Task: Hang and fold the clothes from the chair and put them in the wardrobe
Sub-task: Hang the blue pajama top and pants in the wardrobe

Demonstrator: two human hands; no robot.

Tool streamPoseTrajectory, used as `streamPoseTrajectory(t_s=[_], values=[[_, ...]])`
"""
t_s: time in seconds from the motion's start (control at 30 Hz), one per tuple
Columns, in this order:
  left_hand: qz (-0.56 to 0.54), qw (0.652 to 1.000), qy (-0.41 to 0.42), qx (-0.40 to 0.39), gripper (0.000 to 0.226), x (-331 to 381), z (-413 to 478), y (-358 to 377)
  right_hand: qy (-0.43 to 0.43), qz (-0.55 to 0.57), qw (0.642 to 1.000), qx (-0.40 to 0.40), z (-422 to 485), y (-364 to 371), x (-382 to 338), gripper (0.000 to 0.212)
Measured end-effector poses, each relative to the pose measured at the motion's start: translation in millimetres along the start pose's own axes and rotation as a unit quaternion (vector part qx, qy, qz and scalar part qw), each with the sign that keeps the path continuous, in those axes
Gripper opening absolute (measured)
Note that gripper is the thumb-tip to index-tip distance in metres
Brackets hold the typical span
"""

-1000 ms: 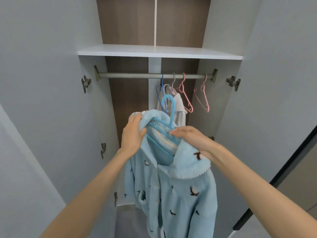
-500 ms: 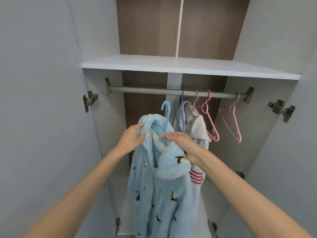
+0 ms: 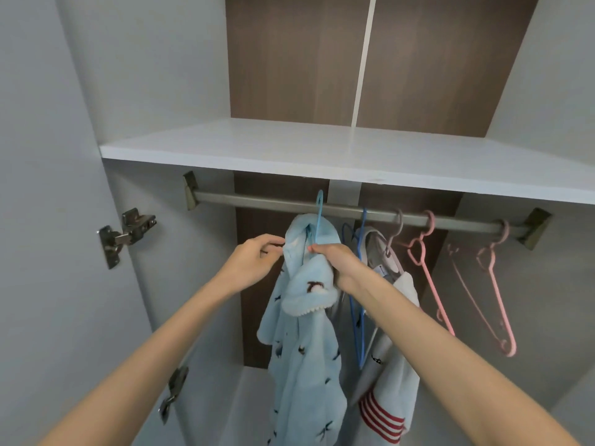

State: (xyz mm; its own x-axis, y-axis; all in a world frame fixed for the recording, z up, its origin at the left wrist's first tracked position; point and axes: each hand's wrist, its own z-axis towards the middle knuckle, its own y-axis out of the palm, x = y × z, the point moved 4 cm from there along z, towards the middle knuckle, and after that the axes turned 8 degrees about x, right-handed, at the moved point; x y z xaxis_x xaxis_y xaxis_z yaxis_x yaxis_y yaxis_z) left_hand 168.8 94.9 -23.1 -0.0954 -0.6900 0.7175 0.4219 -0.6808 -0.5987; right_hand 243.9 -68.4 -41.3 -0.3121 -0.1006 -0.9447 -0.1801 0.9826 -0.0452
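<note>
Gripping the collar of the blue top (image 3: 302, 349) beside its hanger (image 3: 318, 220), the right hand (image 3: 338, 265) sits at three o'clock; the left hand (image 3: 254, 262) pinches fabric at nine o'clock. The hook meets the rail (image 3: 257, 202) at twelve.

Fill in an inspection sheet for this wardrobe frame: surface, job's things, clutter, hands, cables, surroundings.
Surface: white shelf sits just above the metal rail.
Job's things: blue fleece top is on a light-blue hanger, its hook at the rail; whether it is seated cannot be told. A white red-striped garment hangs beside it.
Clutter: dark-blue hanger, pink hanger and paler pink hanger, all bare.
Hands: left hand pinches the top's shoulder edge; right hand grips it below the hook.
Cables: nothing seen.
Surroundings: open grey door with metal hinges; brown back panel.
</note>
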Motion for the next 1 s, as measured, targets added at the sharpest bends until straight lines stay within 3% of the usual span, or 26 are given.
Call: streamPoseTrajectory(t_s=[0.23, 0.4, 0.73, 0.9, 1.0], values=[[-0.03, 0.997, -0.003, -0.077, 0.019, 5.0, 11.4, 29.7, -0.007, 0.014, 1.0, 0.01, 43.2, -3.2, -1.4, 0.023], [0.032, 0.995, 0.03, -0.094, 0.052, -0.1, 18.4, 49.5, -0.004, 0.005, 1.0, 0.021, 64.9, -6.5, -6.2, 0.012], [0.054, 0.992, 0.009, -0.112, 0.056, -9.7, 27.1, 74.7, 0.031, 0.014, 0.999, 0.005, 76.9, -16.9, 7.9, 0.022], [0.045, 0.993, 0.004, -0.108, 0.05, -10.2, 22.8, 78.1, -0.05, -0.004, 0.998, 0.043, 70.8, -27.9, 3.8, 0.015], [0.057, 0.995, 0.009, -0.081, 0.048, -8.8, 17.7, 75.4, -0.132, -0.025, 0.989, 0.065, 57.5, -39.0, -1.2, 0.023]])
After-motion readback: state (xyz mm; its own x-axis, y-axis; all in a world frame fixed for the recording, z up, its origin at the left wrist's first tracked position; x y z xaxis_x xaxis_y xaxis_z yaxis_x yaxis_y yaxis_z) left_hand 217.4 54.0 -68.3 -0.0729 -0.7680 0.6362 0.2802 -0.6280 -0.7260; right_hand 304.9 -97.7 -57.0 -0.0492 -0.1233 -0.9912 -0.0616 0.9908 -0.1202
